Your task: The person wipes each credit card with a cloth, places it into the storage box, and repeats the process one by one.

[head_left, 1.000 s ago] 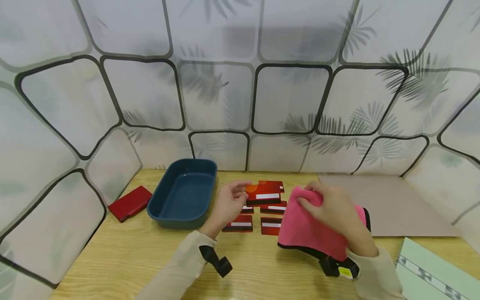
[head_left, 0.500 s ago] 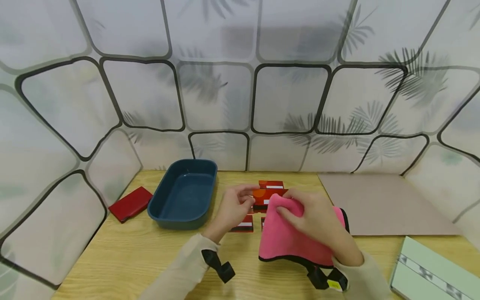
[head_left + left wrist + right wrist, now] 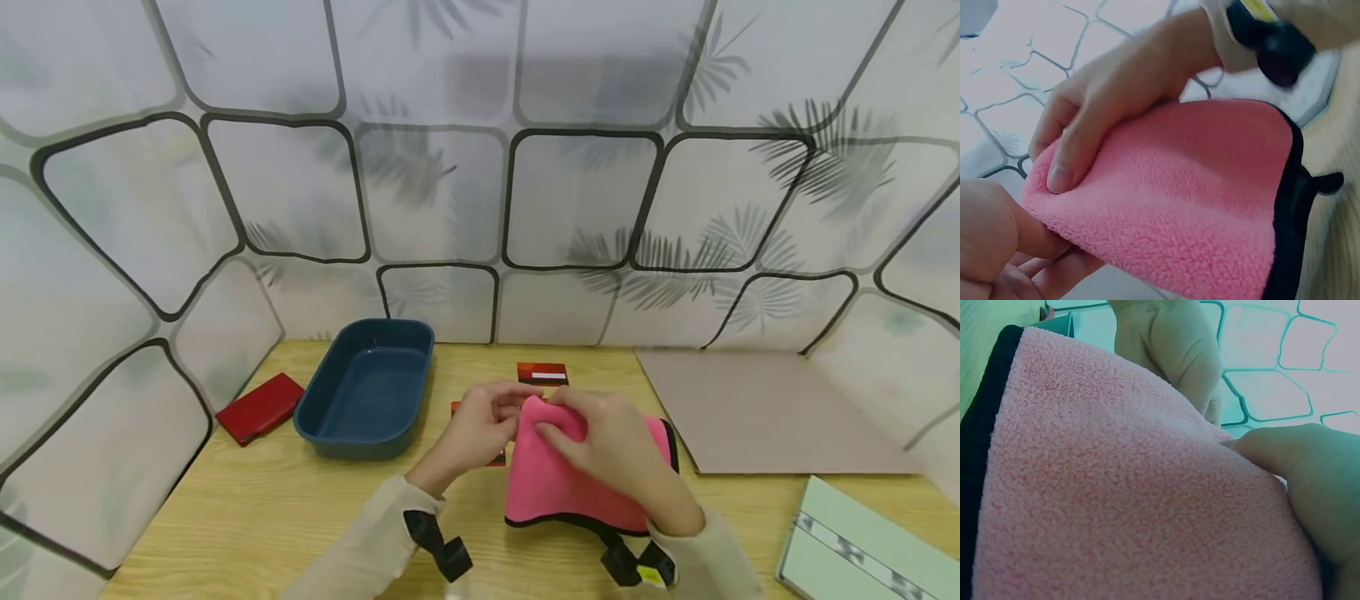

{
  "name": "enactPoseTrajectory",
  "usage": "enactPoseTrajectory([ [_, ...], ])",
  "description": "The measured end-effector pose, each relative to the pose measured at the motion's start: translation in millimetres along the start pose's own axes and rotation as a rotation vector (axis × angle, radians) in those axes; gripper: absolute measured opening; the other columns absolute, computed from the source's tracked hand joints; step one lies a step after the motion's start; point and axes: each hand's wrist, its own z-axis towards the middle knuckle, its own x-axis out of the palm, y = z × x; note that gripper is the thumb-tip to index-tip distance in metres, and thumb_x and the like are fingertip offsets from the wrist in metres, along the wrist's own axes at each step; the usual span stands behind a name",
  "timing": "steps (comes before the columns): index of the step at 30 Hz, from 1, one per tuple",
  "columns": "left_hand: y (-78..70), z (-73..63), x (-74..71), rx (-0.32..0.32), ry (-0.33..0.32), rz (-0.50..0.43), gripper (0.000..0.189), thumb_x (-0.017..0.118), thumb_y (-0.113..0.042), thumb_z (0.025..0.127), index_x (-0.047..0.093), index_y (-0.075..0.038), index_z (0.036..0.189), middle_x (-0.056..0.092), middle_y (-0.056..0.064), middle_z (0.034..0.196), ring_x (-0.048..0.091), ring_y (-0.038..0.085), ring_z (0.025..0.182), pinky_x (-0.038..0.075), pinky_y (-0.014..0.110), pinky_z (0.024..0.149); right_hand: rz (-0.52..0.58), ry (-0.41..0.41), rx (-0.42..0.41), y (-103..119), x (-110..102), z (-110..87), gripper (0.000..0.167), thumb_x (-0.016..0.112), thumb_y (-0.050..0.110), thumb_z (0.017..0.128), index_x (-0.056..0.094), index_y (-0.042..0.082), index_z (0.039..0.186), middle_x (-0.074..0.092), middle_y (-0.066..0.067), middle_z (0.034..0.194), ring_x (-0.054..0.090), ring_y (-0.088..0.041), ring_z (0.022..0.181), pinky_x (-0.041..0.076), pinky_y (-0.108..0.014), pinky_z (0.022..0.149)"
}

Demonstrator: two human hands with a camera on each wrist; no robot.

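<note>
My right hand (image 3: 618,446) pinches a pink fleecy cloth (image 3: 555,487) with black edging, thumb on the near side, and the cloth hangs down below the fingers. My left hand (image 3: 478,427) is right beside it, its fingers and thumb bent together around a red card that the cloth now hides. In the left wrist view the left fingers (image 3: 1041,240) reach behind the cloth's edge. The right wrist view shows the right thumb (image 3: 1279,447) pressing on the fleece. On the table, a red bank card (image 3: 542,374) with a white strip lies behind the hands; other cards are mostly covered.
Left of the hands stands a dark blue tub (image 3: 318,433), with a red wallet (image 3: 261,407) beside it. A grey-beige board (image 3: 772,412) lies at the back right. Nearer, at the right, is a pale green box (image 3: 862,533). A patterned curtain (image 3: 570,308) closes off the back.
The right hand has carried the pink cloth leftward to the left hand, and it now covers the held red card. The left hand has shifted slightly right and down.
</note>
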Motion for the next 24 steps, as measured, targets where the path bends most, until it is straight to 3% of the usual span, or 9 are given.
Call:
enactPoseTrajectory([
  [5, 0.7, 0.4, 0.5, 0.029, 0.028, -0.017, 0.033, 0.051, 0.008, 0.092, 0.059, 0.005, 0.124, 0.067, 0.024, 0.112, 0.069, 0.03, 0.099, 0.057, 0.026, 0.078, -0.021, -0.021, -0.016, -1.5, 2.4, -0.1, 0.02, 0.08, 0.022, 0.076, 0.067, 0.013, 0.089, 0.047, 0.012, 0.06, 0.031, 0.001, 0.051, 0.03, -0.016, 0.048],
  [13, 3.1, 0.6, 0.7, 0.084, -0.052, 0.069, 0.033, 0.052, 0.01, 0.089, 0.065, 0.001, 0.118, 0.069, 0.019, 0.104, 0.069, 0.019, 0.079, 0.053, 0.024, 0.064, -0.104, -0.084, -0.024, -3.0, 6.3, 1.1, 0.025, 0.082, 0.023, 0.074, 0.061, 0.014, 0.083, 0.034, 0.012, 0.054, 0.028, 0.0, 0.048, 0.024, -0.016, 0.046],
  [18, 3.6, 0.6, 2.5, 0.079, -0.078, 0.071, 0.035, 0.049, 0.013, 0.087, 0.065, 0.002, 0.117, 0.069, 0.02, 0.102, 0.065, 0.016, 0.073, 0.043, 0.018, 0.056, -0.125, -0.087, 0.006, -2.0, 5.8, 1.7, 0.027, 0.083, 0.023, 0.073, 0.06, 0.016, 0.085, 0.033, 0.012, 0.053, 0.026, 0.001, 0.049, 0.022, -0.017, 0.046],
  [24, 4.5, -0.2, 4.9, 0.07, -0.108, 0.07, 0.037, 0.046, 0.014, 0.087, 0.066, 0.002, 0.116, 0.069, 0.019, 0.099, 0.064, 0.015, 0.074, 0.044, 0.018, 0.056, -0.148, -0.097, 0.003, -2.6, 6.7, 2.0, 0.026, 0.083, 0.024, 0.073, 0.059, 0.017, 0.083, 0.034, 0.011, 0.054, 0.026, 0.0, 0.049, 0.022, -0.017, 0.046],
])
